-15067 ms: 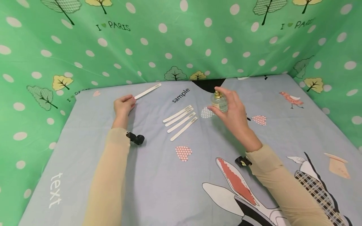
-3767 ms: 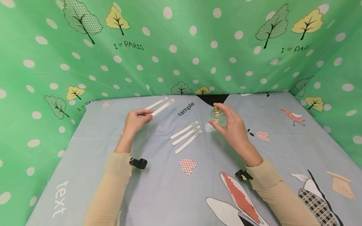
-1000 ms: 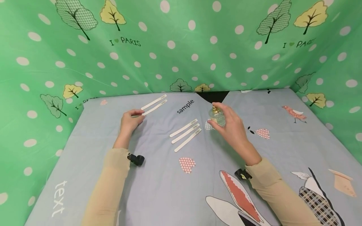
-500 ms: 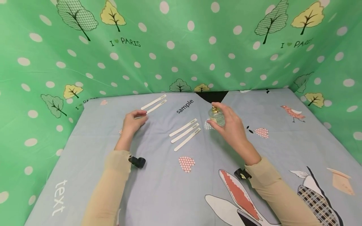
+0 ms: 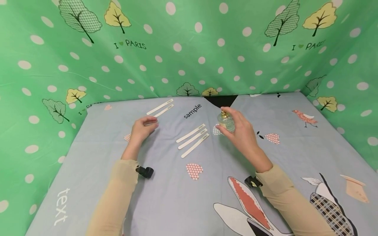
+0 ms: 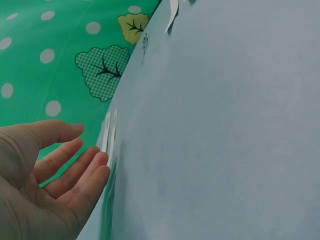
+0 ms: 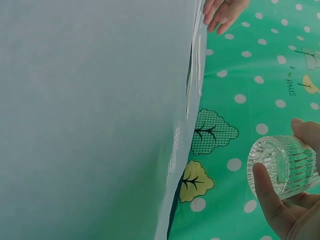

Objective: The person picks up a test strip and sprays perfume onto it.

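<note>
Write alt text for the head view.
A person's right grip holds a gold-topped glass bottle over a grey printed cloth. The left grip is empty near two white strips; three more strips lie between the grips. Green dotted fabric hangs behind.

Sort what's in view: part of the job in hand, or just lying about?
Likely in the job:
right hand, holding the glass bottle
left hand, holding nothing
two far strips
three nearer strips

Just there:
printed tablecloth
green backdrop
two wrist cameras

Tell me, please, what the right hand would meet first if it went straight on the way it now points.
Probably the green curtain behind the table. The right hand, holding a bottle, looks raised; the way looks free, though depth is hard to judge.
</note>
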`<state>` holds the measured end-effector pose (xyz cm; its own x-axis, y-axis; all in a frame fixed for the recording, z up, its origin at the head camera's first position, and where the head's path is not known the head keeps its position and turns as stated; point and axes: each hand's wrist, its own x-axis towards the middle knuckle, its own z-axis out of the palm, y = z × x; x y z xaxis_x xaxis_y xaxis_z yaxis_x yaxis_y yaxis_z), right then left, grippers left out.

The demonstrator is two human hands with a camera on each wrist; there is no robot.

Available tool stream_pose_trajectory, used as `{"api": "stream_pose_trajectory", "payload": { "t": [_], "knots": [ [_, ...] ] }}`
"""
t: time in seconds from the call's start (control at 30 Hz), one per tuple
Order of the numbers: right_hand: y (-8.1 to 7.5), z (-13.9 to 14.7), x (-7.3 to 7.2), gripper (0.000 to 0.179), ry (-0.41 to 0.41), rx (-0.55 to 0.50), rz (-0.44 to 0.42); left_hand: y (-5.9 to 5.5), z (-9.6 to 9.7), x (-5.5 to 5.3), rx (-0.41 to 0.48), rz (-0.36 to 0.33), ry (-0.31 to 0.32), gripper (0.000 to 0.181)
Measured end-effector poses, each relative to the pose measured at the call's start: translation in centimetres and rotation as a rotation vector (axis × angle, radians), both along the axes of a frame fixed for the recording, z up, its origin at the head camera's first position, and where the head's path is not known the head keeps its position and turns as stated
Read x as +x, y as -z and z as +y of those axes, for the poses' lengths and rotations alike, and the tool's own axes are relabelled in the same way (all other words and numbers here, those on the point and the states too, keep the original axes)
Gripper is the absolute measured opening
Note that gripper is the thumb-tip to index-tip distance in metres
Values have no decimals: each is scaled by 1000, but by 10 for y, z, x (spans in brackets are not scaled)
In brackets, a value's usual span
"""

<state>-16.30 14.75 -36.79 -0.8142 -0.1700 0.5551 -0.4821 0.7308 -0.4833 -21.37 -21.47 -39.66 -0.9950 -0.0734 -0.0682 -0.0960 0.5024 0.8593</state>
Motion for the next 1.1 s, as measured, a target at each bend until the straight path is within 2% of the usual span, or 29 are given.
{"api": "stream_pose_trajectory", "payload": {
  "t": [0.5, 0.67, 1.1],
  "knots": [
    [2, 1, -1, 67, 0, -10, -3, 4, 14, 8, -14, -16, 40, 39],
    [2, 1, 0, 67, 4, -9, -7, 5, 19, 10, -12, -6, 70, 38],
    [1, 2, 0, 67, 11, -7, -9, 8, 37, 17, 99, -32, 165, 38]
  ]
}}
